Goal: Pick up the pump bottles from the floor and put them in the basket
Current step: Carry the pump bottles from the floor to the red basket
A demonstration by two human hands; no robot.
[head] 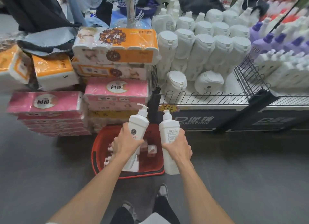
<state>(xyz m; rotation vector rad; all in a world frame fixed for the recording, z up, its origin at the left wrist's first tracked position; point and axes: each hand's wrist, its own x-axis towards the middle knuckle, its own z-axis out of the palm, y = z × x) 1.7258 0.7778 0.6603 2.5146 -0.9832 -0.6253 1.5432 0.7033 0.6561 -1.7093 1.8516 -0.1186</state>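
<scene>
Over the red basket (100,150), both hands full: left hand (129,140) grips one pump bottle (138,123), right hand (178,145) grips another (168,133), near the rim. Risk: it's crowded inside, so a careless drop could tip bottles out.

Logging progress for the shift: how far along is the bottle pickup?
Done: white pump tops already show inside the red basket. In hand: the left hand grips one pump bottle above it, the right hand grips a second bottle at its right rim. Left: set both in. No other pump bottle shows on the floor.
</scene>
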